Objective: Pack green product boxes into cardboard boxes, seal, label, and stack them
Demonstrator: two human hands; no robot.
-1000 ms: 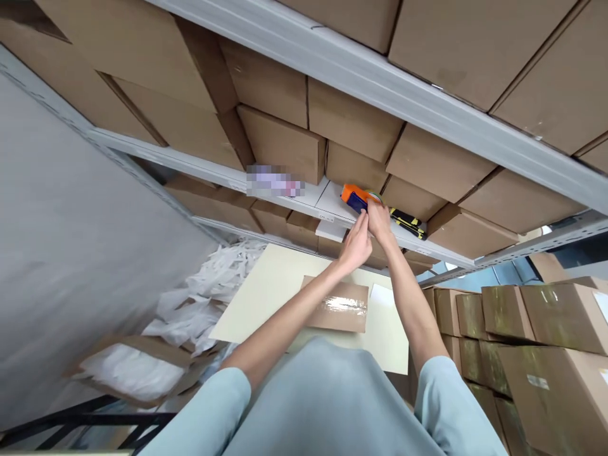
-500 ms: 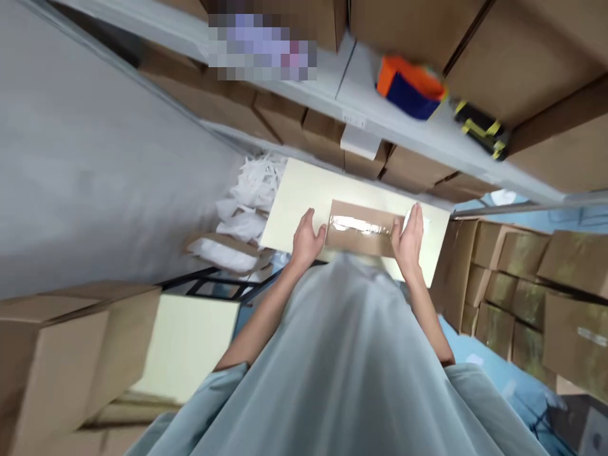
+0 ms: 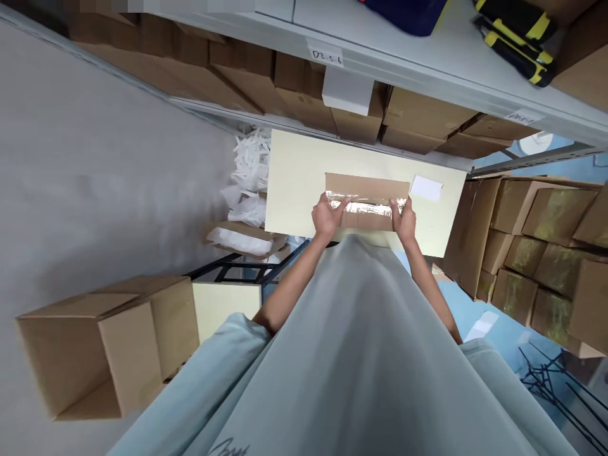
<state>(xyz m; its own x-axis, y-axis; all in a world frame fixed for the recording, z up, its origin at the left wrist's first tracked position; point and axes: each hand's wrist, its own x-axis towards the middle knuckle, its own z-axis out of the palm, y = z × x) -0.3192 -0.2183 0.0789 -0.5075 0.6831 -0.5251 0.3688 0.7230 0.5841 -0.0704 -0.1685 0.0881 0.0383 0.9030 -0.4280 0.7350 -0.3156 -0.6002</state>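
Note:
A flat brown cardboard box (image 3: pixel 367 190) with a shiny strip of clear tape along its top lies on a pale cream table (image 3: pixel 294 183). My left hand (image 3: pixel 327 216) grips the box's left end, thumb on the tape. On the right end sits my right hand (image 3: pixel 403 219), gripping in the same way. Above, on the grey shelf (image 3: pixel 427 54), lie a blue tape dispenser (image 3: pixel 403 12), mostly cut off by the frame edge, and a black and yellow tool (image 3: pixel 517 35).
A white slip (image 3: pixel 426 188) lies on the table right of the box. Taped cartons (image 3: pixel 536 247) are stacked at right. An open empty carton (image 3: pixel 109 342) stands at lower left, white packing bags (image 3: pixel 247 190) beyond the table. My pale shirt fills the foreground.
My hands left the tape dispenser on the shelf, dropped to the table, and closed on the two ends of the taped box. The view tilted downward.

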